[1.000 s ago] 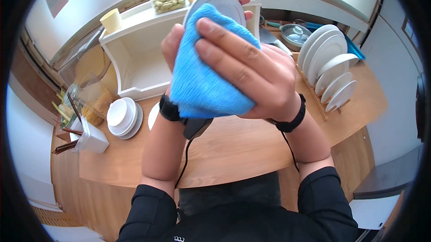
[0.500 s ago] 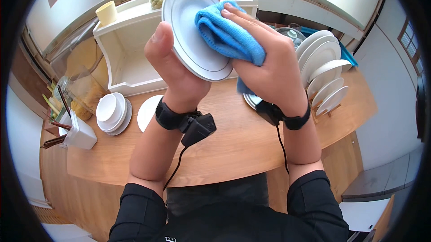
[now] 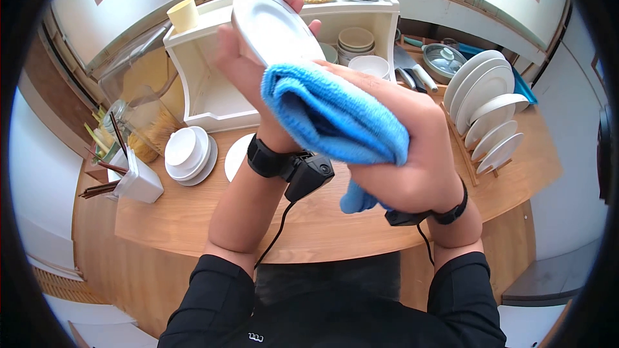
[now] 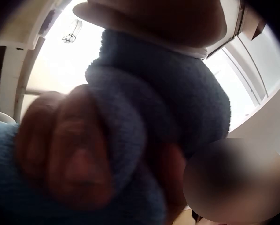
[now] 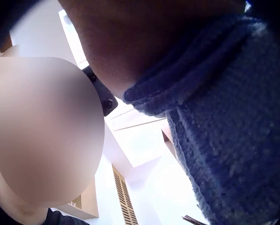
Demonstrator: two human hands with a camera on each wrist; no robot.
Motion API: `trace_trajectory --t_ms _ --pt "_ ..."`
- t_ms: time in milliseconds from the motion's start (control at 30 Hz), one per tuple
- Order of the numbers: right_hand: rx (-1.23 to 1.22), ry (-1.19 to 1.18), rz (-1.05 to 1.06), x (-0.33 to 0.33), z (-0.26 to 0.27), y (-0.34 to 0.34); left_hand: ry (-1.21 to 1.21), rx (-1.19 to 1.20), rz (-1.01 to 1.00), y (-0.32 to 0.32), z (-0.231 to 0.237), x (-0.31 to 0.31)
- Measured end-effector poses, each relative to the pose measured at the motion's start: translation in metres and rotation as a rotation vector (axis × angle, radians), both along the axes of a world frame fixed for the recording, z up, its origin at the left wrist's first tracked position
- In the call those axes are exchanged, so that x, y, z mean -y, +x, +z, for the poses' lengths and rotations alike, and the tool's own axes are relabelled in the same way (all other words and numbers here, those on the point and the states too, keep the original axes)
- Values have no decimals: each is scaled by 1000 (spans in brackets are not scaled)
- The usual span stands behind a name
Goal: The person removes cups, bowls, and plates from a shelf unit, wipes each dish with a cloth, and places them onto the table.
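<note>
1. Far left: a white container (image 3: 138, 179) of chopsticks tilts at the edge of the tabletop (image 3: 193, 228), just beside a stack of white dishes (image 3: 182, 153).

2. Left of centre: the left hand (image 3: 250, 83) grasps a white plate (image 3: 274, 29), its thumb along the left side and fingertips showing past the far rim. The plate is up in the air, aslant, in front of the shelf unit (image 3: 216, 99).

3. Centre: a folded blue cloth (image 3: 332, 116) covers the plate's near end as seen from the head view. Half a second ago it lay against the right part of the plate's face; now it sits lower and the plate leans farther away. The shift suggests that wiping goes on, with attention moving to the near rim; which face of the plate shows is hard to tell.

4. Right of centre: the right hand (image 3: 416, 154) clutches the cloth, its grip bunching the fabric, a loose end hanging below. The left wrist view shows bent fingers pressed into the folds.

5. Far right: more white plates (image 3: 483, 87) stand in a wooden rack (image 3: 461, 145), apart from both hands.
</note>
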State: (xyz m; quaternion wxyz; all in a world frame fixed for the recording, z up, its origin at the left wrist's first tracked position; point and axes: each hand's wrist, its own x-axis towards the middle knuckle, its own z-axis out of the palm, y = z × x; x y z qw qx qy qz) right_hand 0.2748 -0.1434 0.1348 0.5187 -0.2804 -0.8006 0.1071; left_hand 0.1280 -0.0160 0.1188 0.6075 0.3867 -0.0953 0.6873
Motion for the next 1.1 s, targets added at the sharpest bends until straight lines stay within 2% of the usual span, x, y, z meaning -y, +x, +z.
trace_trajectory --t_ms 33,100,133,167,233,300,367,433,500,533,567,633,667,700,767,800,933,1000,1100 --pt "-4 1 -2 1 1 -2 1 -4 -2 3 -3 -2" --pt "-10 113 -6 6 2 -5 68 -111 176 16 -6 -3" --pt "-42 221 -30 4 1 -5 110 -190 327 23 -8 0" --pt "-43 220 -34 7 0 -3 185 -275 467 32 -11 4" --pt "-277 -62 -20 18 0 4 392 -310 540 41 -16 4" --pt "-506 -346 -2 27 3 11 429 -322 546 47 -21 11" --pt "-668 -578 136 30 13 16 507 -349 558 51 -26 17" --pt "-691 -537 174 24 10 16 561 -330 602 48 -38 3" --pt "-475 -387 89 17 10 15 762 -651 1160 26 -47 -3" --pt "-266 -183 82 7 13 19 527 -294 686 53 -25 -3" --pt "-56 20 72 -1 14 22 387 -227 513 48 -19 8" --pt "26 200 72 -14 7 11 34 -105 377 44 -7 8" --pt "100 55 97 -7 12 15 231 73 -110 18 -7 0" --pt "99 117 60 -11 6 10 166 94 -266 7 -10 1" --pt "212 132 -7 -10 8 15 -24 92 -300 3 2 13" --pt "204 136 -5 -12 8 19 51 140 -457 -2 -1 9" --pt "359 341 -77 -27 15 36 -102 -11 -425 -12 19 31" --pt "384 430 -130 -34 16 43 -108 -20 -459 -12 23 33" --pt "376 444 -186 -36 19 54 -64 -36 -488 -10 22 33"
